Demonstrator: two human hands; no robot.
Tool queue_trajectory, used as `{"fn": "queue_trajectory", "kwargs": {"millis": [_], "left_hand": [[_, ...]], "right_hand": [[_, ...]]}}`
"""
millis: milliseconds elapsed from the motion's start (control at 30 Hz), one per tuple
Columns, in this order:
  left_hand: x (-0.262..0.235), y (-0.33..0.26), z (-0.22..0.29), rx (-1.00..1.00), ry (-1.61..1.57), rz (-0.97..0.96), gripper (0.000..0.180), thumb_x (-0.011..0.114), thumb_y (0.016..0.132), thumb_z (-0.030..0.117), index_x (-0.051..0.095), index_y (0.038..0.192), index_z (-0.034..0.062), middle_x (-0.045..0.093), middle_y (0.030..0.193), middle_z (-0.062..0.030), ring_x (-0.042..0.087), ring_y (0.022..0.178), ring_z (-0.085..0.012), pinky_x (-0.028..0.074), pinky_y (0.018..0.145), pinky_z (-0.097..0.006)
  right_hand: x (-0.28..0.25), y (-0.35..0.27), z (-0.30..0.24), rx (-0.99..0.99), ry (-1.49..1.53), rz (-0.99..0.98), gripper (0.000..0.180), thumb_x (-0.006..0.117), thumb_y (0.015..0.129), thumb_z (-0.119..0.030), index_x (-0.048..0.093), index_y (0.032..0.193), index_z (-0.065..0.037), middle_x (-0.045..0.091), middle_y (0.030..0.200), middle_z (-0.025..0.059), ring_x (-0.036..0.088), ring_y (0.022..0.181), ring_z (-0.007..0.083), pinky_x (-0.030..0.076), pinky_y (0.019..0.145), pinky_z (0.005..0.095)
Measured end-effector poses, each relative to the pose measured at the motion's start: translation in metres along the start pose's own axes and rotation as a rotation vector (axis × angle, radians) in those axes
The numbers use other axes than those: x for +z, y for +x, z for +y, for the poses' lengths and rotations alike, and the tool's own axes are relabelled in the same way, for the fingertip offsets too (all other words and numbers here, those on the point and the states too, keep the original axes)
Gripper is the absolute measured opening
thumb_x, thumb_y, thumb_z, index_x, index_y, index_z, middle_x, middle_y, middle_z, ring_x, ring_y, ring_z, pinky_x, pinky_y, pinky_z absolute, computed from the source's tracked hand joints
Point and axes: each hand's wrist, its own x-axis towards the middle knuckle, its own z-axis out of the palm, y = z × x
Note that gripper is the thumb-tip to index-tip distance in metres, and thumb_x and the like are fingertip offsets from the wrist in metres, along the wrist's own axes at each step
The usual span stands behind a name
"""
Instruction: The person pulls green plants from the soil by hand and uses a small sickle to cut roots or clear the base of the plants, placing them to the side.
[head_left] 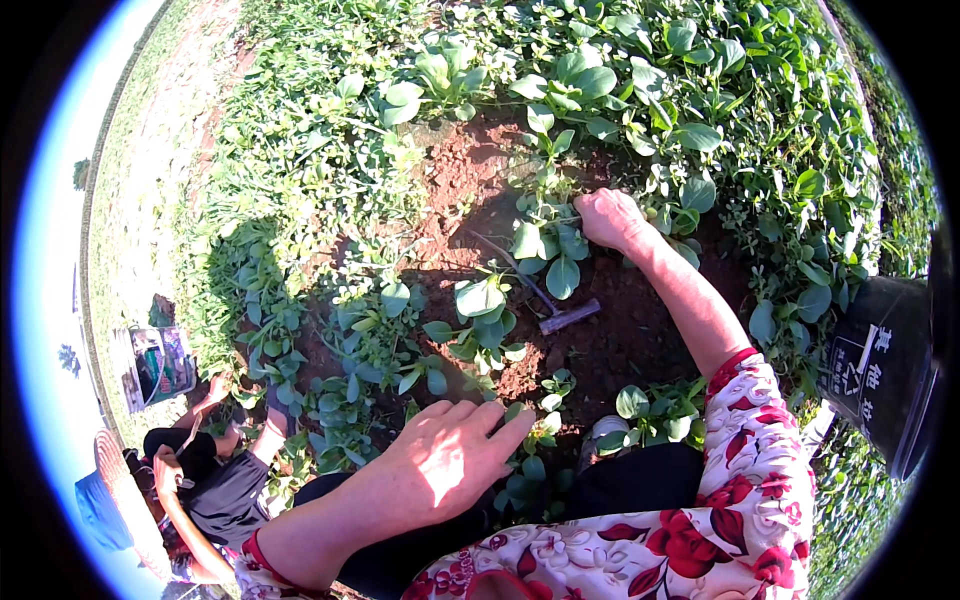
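Floral red-and-cream sleeves [720,520] fill the lower edge, nearest to my eyes, above my dark trousers [620,480]. My left hand [450,455] rests flat with its fingers straight and close together, palm down, over my knee, its fingertips reaching small seedlings [535,440] at the near edge of the bare red soil patch [620,340]. My right hand [608,218] stretches out to the far right side of that patch, curled closed around the stems of a leafy green plant [548,250], knuckles up; I cannot tell exactly how many stems are in the grip. A small hand hoe [545,300] lies on the soil in the middle of the patch, its metal head toward me and its thin handle pointing away to the left, just beside the plant I grip and apart from both hands. Dense green weeds and leafy plants [640,80] ring the patch on every side. A black container [885,370] stands at the right edge. At the lower left another person [205,480] crouches among the plants near a bag [155,365] on the ground.
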Motion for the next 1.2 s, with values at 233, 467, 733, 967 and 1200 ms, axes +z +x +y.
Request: {"fn": "queue_trajectory", "kwargs": {"millis": [233, 467, 733, 967, 1200], "left_hand": [[-0.001, 0.005, 0.003, 0.038, -0.007, -0.032, 0.054, 0.065, 0.077, 0.015, 0.046, 0.126, 0.0022, 0.056, 0.102, -0.0119, 0.057, 0.092, -0.0281, 0.046, 0.080, -0.038], [0.000, 0.003, 0.004, 0.031, 0.019, -0.017, 0.054, 0.065, 0.078, 0.017, 0.046, 0.127, 0.0028, 0.056, 0.102, -0.0115, 0.057, 0.093, -0.0278, 0.046, 0.082, -0.037], [0.006, 0.007, 0.003, 0.011, 0.063, -0.054, 0.055, 0.065, 0.079, 0.019, 0.044, 0.129, 0.0049, 0.057, 0.106, -0.0111, 0.057, 0.095, -0.0278, 0.046, 0.083, -0.038], [0.006, 0.008, 0.004, -0.012, 0.078, -0.057, 0.055, 0.064, 0.080, 0.019, 0.043, 0.129, 0.0055, 0.057, 0.107, -0.0109, 0.057, 0.097, -0.0279, 0.046, 0.084, -0.038], [0.008, 0.011, 0.005, -0.009, 0.064, -0.059, 0.053, 0.063, 0.082, 0.021, 0.044, 0.129, 0.0060, 0.057, 0.106, -0.0113, 0.057, 0.096, -0.0293, 0.046, 0.084, -0.040]], "right_hand": [[0.007, 0.042, 0.046, -0.049, 0.185, 0.376, 0.028, 0.061, 0.071, -0.011, 0.051, 0.097, -0.006, 0.062, 0.091, 0.0154, 0.060, 0.088, 0.0349, 0.048, 0.076, 0.0435], [0.024, 0.076, 0.041, 0.033, 0.031, 0.268, 0.026, 0.051, 0.083, -0.027, 0.055, 0.105, -0.015, 0.064, 0.099, 0.0099, 0.058, 0.099, 0.0302, 0.041, 0.086, 0.0484], [0.029, 0.080, 0.061, 0.348, 1.090, 0.428, 0.023, 0.056, 0.084, -0.013, 0.062, 0.103, -0.004, 0.066, 0.090, 0.0056, 0.059, 0.083, 0.0167, 0.046, 0.075, 0.0297], [0.026, 0.046, 0.067, 0.102, 0.583, 0.523, 0.027, 0.058, 0.076, -0.014, 0.057, 0.100, -0.002, 0.062, 0.087, 0.0211, 0.059, 0.088, 0.0388, 0.047, 0.076, 0.0437], [0.025, 0.072, 0.029, 0.202, -0.049, 0.336, 0.023, 0.054, 0.077, -0.021, 0.053, 0.097, -0.010, 0.064, 0.091, 0.0102, 0.061, 0.093, 0.0294, 0.041, 0.084, 0.0460]]}}
